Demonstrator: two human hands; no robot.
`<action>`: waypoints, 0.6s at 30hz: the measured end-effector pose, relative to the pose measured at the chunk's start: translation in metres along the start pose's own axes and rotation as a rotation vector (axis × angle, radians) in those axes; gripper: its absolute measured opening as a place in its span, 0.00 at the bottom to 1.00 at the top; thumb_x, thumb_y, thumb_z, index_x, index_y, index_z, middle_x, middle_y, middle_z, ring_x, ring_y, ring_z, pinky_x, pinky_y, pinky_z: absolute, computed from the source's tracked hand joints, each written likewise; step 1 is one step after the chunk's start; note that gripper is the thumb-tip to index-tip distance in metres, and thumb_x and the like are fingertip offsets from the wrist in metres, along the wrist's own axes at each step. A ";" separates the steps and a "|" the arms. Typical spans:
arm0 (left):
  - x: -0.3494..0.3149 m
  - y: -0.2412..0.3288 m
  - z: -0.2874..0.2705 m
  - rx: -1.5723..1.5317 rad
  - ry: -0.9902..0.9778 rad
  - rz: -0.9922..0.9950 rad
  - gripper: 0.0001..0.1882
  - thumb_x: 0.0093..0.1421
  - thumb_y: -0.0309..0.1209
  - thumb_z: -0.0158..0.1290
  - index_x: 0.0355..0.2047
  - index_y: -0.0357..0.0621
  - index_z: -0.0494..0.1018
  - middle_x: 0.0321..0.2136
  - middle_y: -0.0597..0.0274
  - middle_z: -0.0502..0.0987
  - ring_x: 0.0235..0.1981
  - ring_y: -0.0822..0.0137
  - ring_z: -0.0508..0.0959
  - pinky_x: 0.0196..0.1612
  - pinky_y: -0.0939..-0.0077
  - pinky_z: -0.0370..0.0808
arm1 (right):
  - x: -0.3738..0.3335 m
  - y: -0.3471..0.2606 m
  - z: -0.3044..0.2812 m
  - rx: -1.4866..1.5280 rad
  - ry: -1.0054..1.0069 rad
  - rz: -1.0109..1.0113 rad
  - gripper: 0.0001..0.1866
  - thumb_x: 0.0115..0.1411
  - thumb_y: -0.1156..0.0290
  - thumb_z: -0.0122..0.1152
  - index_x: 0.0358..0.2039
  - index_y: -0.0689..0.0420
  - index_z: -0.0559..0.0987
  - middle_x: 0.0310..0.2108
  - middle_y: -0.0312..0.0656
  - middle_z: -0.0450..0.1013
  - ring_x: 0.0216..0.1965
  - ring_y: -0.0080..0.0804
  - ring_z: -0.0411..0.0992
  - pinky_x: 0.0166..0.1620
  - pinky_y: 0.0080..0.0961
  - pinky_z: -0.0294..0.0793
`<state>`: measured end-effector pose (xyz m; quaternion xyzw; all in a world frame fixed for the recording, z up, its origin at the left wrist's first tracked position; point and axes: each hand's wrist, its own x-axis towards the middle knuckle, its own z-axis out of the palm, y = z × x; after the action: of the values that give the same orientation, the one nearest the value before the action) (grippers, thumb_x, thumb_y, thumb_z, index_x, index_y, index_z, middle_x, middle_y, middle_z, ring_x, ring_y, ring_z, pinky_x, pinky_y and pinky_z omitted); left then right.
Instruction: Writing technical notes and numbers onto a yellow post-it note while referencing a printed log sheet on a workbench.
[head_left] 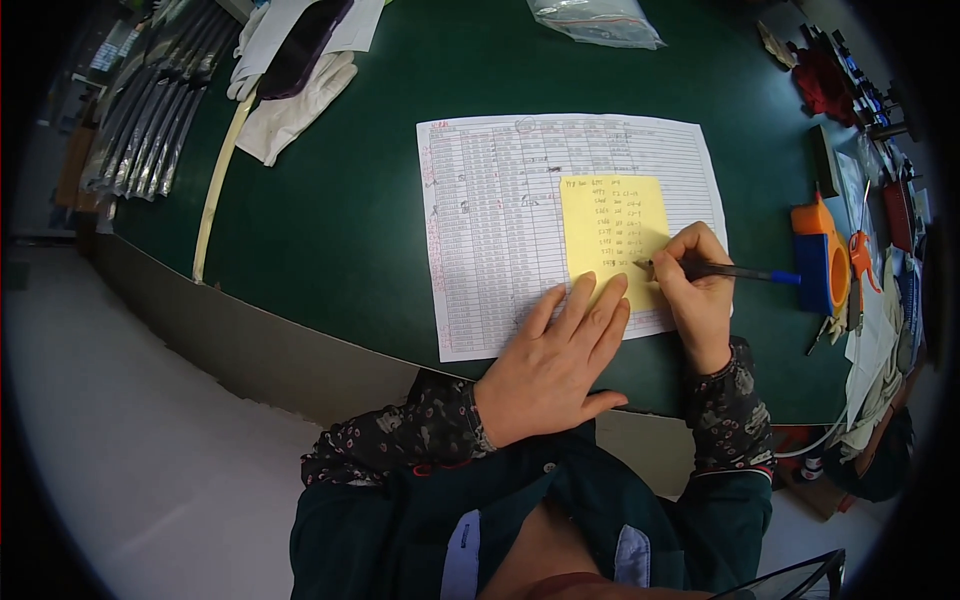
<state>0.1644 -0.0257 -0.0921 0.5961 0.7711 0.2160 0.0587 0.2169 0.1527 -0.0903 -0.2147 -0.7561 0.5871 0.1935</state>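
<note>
A yellow note sheet (612,215) with handwritten rows lies on top of a white printed table sheet (480,270). My right hand (699,293) grips a pen (735,271), dark with a blue end; its tip meets the yellow note at the last written row. The blue end points off to the right. My left hand (558,362) lies flat, fingers spread, its fingertips on the lower edge of the note and the palm over the white sheet and the table's near edge. Patterned dark sleeves cover both forearms.
Right of the papers stands a blue and orange tape dispenser (823,258), with orange-handled scissors (862,262) beside it. A clear plastic bag (598,22) lies at the far edge. At the far left are a dark phone (300,50), a white glove (290,115) and a yellowish strip (219,190) on the green table (330,220).
</note>
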 end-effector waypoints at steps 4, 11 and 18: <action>0.000 0.000 0.001 -0.005 -0.001 0.000 0.42 0.48 0.57 0.51 0.53 0.36 0.61 0.58 0.52 0.58 0.57 0.54 0.57 0.58 0.61 0.51 | -0.001 0.003 -0.002 -0.005 -0.003 0.002 0.08 0.51 0.80 0.54 0.20 0.59 0.65 0.20 0.29 0.61 0.23 0.12 0.56 0.26 0.12 0.57; -0.001 0.001 0.000 0.001 -0.001 0.007 0.42 0.48 0.58 0.51 0.53 0.35 0.61 0.58 0.52 0.57 0.57 0.53 0.57 0.58 0.61 0.52 | -0.003 -0.001 -0.001 0.033 0.001 0.026 0.08 0.51 0.80 0.54 0.21 0.59 0.65 0.20 0.29 0.61 0.22 0.12 0.57 0.25 0.12 0.57; 0.000 0.000 0.001 -0.003 -0.005 0.008 0.42 0.48 0.58 0.50 0.54 0.36 0.61 0.58 0.53 0.57 0.57 0.54 0.57 0.58 0.62 0.51 | -0.002 0.000 -0.002 0.034 0.008 0.035 0.07 0.51 0.79 0.53 0.21 0.59 0.65 0.20 0.29 0.61 0.23 0.12 0.57 0.26 0.12 0.58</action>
<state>0.1648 -0.0257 -0.0930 0.5997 0.7682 0.2159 0.0605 0.2200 0.1535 -0.0899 -0.2270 -0.7415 0.6023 0.1897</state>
